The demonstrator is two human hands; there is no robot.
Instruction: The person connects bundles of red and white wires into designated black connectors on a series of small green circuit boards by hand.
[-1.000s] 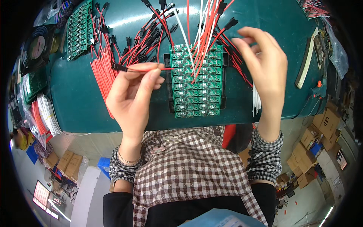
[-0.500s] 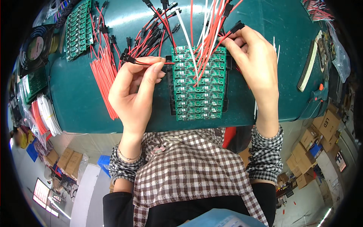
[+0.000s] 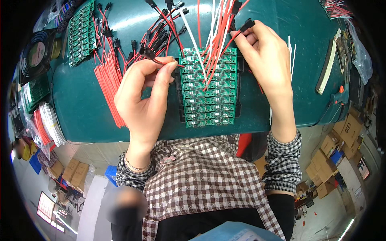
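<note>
A green circuit board panel (image 3: 209, 105) of several small repeated units lies in a black holder (image 3: 240, 82) on the table. My left hand (image 3: 142, 94) is closed at the board's upper left edge. Its thumb and forefinger pinch a red and black lead whose black connector (image 3: 148, 52) sticks up behind the fingers; the red wire end reaches the board's edge. At the upper right, my right hand (image 3: 266, 54) pinches another lead just below its black connector (image 3: 247, 25). Red and white wires (image 3: 219, 40) rise from the board between the hands.
More connector leads (image 3: 159, 38) lie behind the board. Left of it are a bundle of red wires (image 3: 108, 88), another green board panel (image 3: 82, 36) and a round black fan (image 3: 39, 52). A glue gun (image 3: 339, 96) and a plastic bag (image 3: 360, 60) lie at the right.
The connector in my left hand has swung right and up, nearer the board. My right hand and its lead have shifted slightly up and left; both hands keep their pinch.
</note>
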